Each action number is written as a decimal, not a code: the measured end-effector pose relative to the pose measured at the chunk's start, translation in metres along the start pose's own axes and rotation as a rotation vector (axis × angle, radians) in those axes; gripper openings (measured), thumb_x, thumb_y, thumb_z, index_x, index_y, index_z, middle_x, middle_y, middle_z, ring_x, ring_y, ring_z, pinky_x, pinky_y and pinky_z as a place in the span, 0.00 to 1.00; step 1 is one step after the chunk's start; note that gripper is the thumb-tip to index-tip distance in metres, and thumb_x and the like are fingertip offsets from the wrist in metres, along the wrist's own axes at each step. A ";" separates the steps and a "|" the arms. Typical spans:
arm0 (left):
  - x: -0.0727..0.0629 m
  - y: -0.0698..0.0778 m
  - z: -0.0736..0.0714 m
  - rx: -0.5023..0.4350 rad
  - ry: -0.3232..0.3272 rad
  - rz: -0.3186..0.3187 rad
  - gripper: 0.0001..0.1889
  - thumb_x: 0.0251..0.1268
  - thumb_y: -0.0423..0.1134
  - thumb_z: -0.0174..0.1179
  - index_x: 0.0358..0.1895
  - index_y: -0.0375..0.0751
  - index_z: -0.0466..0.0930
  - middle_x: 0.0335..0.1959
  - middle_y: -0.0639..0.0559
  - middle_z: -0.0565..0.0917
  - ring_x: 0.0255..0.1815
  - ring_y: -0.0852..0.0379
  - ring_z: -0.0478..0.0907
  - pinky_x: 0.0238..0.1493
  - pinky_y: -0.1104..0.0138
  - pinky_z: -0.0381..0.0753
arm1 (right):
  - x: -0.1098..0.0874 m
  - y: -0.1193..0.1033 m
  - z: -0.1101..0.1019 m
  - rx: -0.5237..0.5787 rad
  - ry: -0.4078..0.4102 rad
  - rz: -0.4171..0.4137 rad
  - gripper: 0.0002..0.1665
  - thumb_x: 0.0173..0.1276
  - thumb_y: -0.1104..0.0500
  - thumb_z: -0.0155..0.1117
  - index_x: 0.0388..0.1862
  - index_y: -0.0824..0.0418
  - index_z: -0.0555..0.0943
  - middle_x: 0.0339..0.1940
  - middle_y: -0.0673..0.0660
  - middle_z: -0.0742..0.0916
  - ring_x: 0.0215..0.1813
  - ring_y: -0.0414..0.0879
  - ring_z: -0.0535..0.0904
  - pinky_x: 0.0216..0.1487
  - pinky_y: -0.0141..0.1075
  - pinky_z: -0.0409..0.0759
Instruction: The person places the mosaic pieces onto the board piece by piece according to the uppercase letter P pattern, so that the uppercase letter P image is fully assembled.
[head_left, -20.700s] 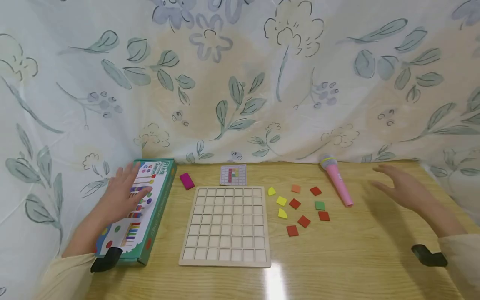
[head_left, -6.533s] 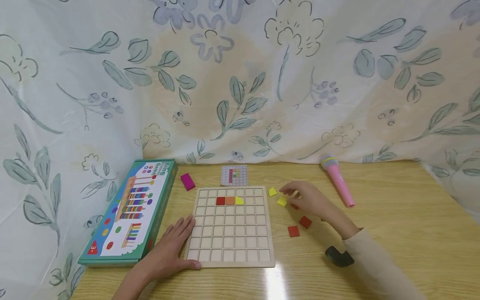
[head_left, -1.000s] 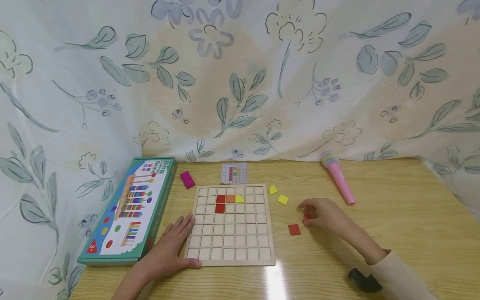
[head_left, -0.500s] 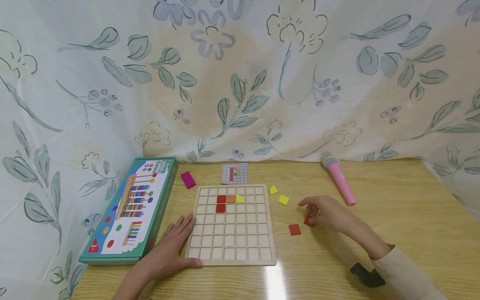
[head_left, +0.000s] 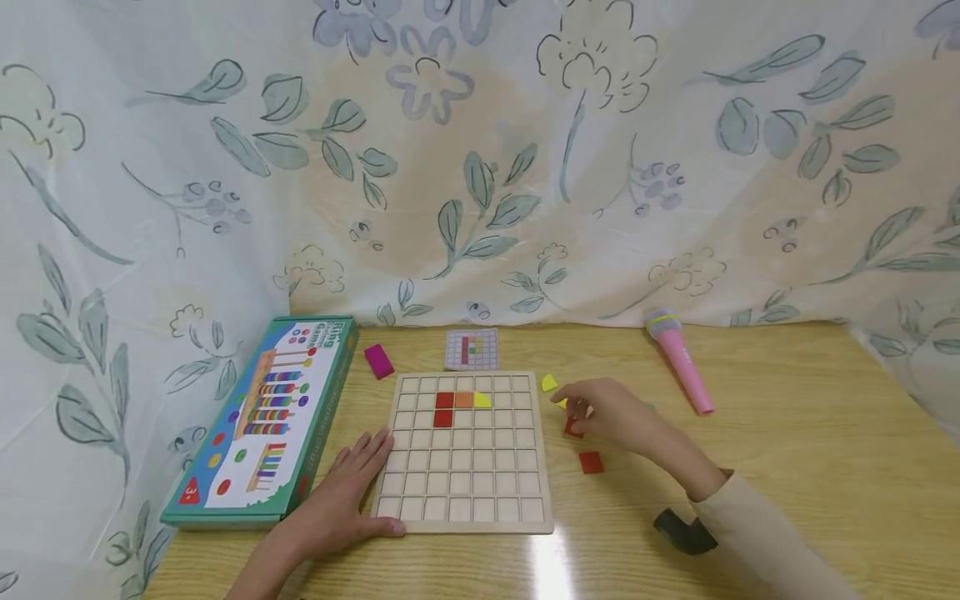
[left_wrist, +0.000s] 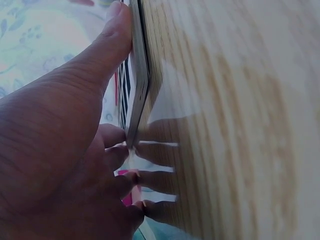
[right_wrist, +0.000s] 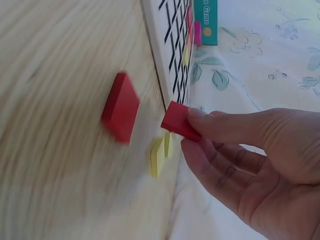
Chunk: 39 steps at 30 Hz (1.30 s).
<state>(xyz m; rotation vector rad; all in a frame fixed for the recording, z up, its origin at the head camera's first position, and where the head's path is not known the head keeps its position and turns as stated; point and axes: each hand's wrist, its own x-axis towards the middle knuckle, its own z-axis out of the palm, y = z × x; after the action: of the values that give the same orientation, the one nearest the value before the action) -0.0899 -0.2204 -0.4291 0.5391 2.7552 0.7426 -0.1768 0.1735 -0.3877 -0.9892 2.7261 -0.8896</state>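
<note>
My right hand (head_left: 611,417) pinches a red square tile (right_wrist: 178,120) between thumb and fingertips, just right of the wooden grid board (head_left: 457,483). My left hand (head_left: 341,504) rests at the board's lower left corner, its thumb along the front edge and its spread fingers against the left side. In the grid sit a red tile (head_left: 445,401), an orange tile (head_left: 464,400), a yellow quarter-round tile (head_left: 482,401) and, below the first, another red tile (head_left: 443,418). On the table lie a loose red tile (head_left: 591,462) and a yellow quarter-round (head_left: 549,382); a yellow square (right_wrist: 157,157) is partly hidden by my right hand.
A pattern card (head_left: 472,349) and a magenta block (head_left: 378,361) lie behind the board. The game box (head_left: 262,417) stands at the left, and a pink toy microphone (head_left: 682,362) at the back right. A floral curtain (head_left: 480,167) closes off the back.
Over the last second my right hand has lifted the red tile and carried it left toward the board. Since 6.5 seconds ago, a second red tile has appeared in the grid. The left hand stays put.
</note>
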 end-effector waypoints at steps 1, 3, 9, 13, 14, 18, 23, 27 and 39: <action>0.000 0.000 0.000 0.000 0.001 0.001 0.61 0.47 0.72 0.64 0.78 0.37 0.49 0.80 0.44 0.49 0.78 0.36 0.41 0.74 0.39 0.42 | 0.003 -0.001 0.002 0.010 -0.001 -0.009 0.22 0.54 0.75 0.71 0.49 0.70 0.82 0.29 0.50 0.85 0.34 0.42 0.81 0.37 0.34 0.82; -0.001 -0.001 0.000 0.001 0.001 0.002 0.61 0.47 0.72 0.64 0.78 0.37 0.49 0.80 0.44 0.48 0.78 0.36 0.41 0.74 0.39 0.42 | 0.010 -0.002 0.007 0.033 -0.005 -0.017 0.22 0.54 0.75 0.71 0.50 0.70 0.82 0.29 0.50 0.84 0.34 0.42 0.81 0.37 0.33 0.81; -0.001 -0.001 0.000 0.001 -0.003 0.004 0.61 0.48 0.72 0.64 0.78 0.37 0.48 0.80 0.44 0.48 0.78 0.36 0.41 0.74 0.39 0.42 | 0.029 -0.009 0.022 0.070 -0.028 0.001 0.21 0.57 0.72 0.72 0.51 0.67 0.83 0.30 0.49 0.84 0.35 0.41 0.80 0.38 0.31 0.80; -0.001 0.000 0.000 0.000 -0.009 -0.006 0.61 0.48 0.71 0.64 0.78 0.38 0.48 0.80 0.45 0.48 0.79 0.36 0.41 0.74 0.39 0.41 | 0.041 -0.017 0.032 0.102 -0.051 0.016 0.20 0.59 0.70 0.72 0.52 0.65 0.83 0.31 0.48 0.84 0.36 0.41 0.79 0.41 0.32 0.81; -0.001 0.000 0.000 -0.001 -0.010 -0.009 0.61 0.47 0.71 0.64 0.78 0.38 0.48 0.80 0.45 0.48 0.79 0.36 0.41 0.74 0.39 0.41 | 0.044 -0.020 0.034 0.115 -0.056 0.019 0.20 0.59 0.70 0.72 0.52 0.65 0.83 0.31 0.48 0.84 0.36 0.41 0.79 0.41 0.32 0.81; -0.001 0.000 -0.001 0.000 -0.012 -0.016 0.61 0.47 0.71 0.65 0.78 0.39 0.48 0.80 0.45 0.49 0.79 0.36 0.41 0.75 0.40 0.41 | 0.055 -0.030 0.044 0.168 -0.065 0.007 0.20 0.58 0.70 0.72 0.51 0.65 0.83 0.31 0.48 0.84 0.37 0.42 0.78 0.41 0.31 0.80; -0.001 -0.001 -0.001 -0.006 -0.013 -0.017 0.61 0.47 0.71 0.65 0.78 0.38 0.48 0.80 0.45 0.49 0.79 0.37 0.40 0.75 0.40 0.41 | 0.071 -0.040 0.056 0.144 -0.065 -0.046 0.19 0.58 0.70 0.72 0.50 0.65 0.83 0.31 0.48 0.83 0.36 0.42 0.77 0.38 0.30 0.79; -0.001 -0.002 0.000 -0.006 -0.015 -0.019 0.61 0.47 0.71 0.65 0.78 0.39 0.48 0.80 0.46 0.48 0.79 0.37 0.40 0.75 0.40 0.40 | 0.079 -0.046 0.064 0.162 -0.065 -0.075 0.19 0.58 0.70 0.72 0.50 0.65 0.83 0.31 0.49 0.83 0.36 0.42 0.78 0.39 0.30 0.79; 0.000 -0.002 0.002 0.001 0.000 0.000 0.60 0.48 0.72 0.64 0.79 0.40 0.48 0.80 0.47 0.47 0.79 0.38 0.40 0.74 0.39 0.41 | 0.098 -0.062 0.076 0.239 -0.074 -0.092 0.16 0.60 0.70 0.71 0.48 0.65 0.84 0.32 0.50 0.84 0.36 0.41 0.77 0.39 0.30 0.78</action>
<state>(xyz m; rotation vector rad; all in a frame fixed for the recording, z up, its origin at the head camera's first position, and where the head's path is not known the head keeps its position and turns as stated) -0.0898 -0.2208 -0.4314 0.5396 2.7554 0.7414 -0.1974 0.0378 -0.4062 -1.0813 2.4589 -1.1379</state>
